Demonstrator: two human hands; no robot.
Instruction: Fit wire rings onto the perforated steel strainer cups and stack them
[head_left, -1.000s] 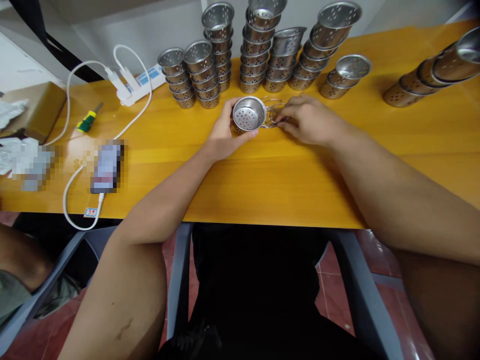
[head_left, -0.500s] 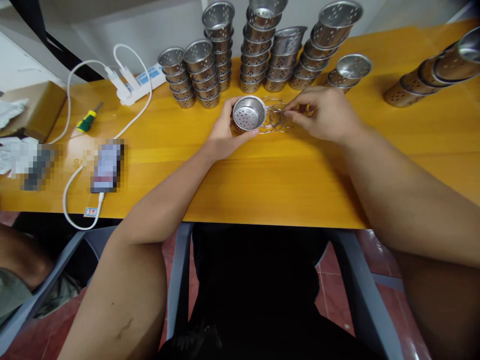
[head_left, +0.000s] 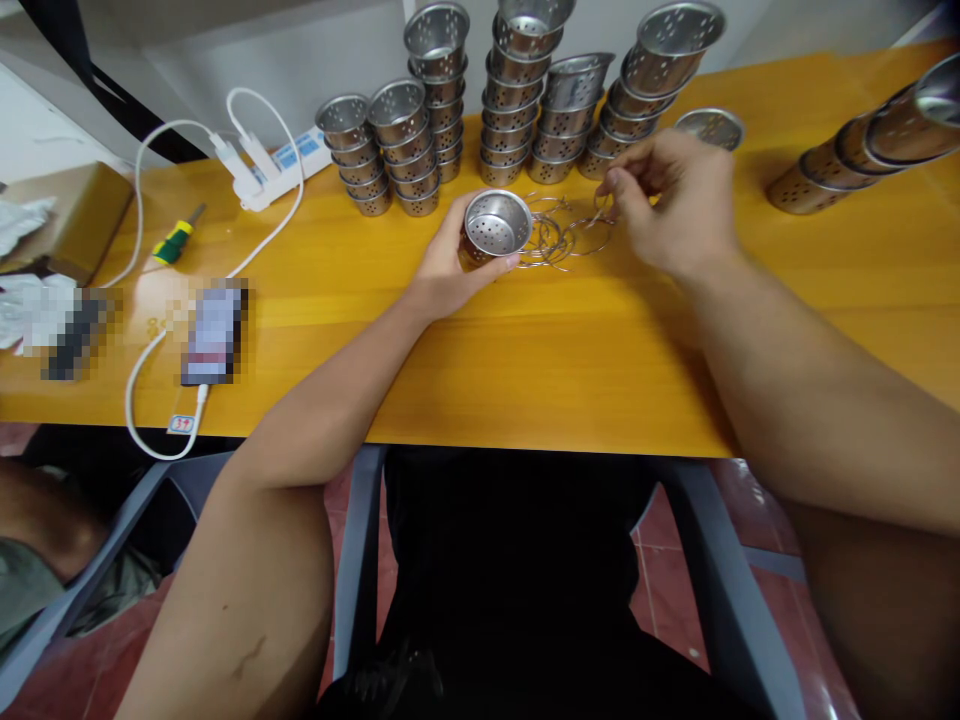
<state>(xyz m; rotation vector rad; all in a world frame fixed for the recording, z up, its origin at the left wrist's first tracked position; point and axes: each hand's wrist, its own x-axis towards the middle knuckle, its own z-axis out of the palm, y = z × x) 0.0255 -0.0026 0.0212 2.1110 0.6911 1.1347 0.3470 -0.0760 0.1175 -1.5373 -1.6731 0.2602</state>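
Note:
My left hand (head_left: 444, 268) is wrapped around a perforated metal cup (head_left: 498, 236), thumb at its near side and fingers behind it. The cup's opening faces up, and holes show in its bottom. Just right of the cup lies a loose tangle of thin metal wires (head_left: 551, 242), some of them curved into rings. Above the tangle's right end, my right hand (head_left: 679, 205) pinches a wire (head_left: 598, 222) between thumb and fingers. That wire's lower part still overlaps the pile, so I cannot tell whether it is free of it.
Stacks of perforated cups (head_left: 510, 115) line the back of the wooden table (head_left: 540, 370); another leaning stack (head_left: 832, 165) stands at right. On the left are a power strip (head_left: 281, 170), a screwdriver (head_left: 176, 240), a charging phone (head_left: 215, 335) and a cardboard box (head_left: 75, 220). Someone's leg (head_left: 45, 515) shows at lower left.
My right hand has moved right and slightly up, drawing a wire out from the tangle. My left hand keeps the cup in nearly the same place, tilted slightly differently.

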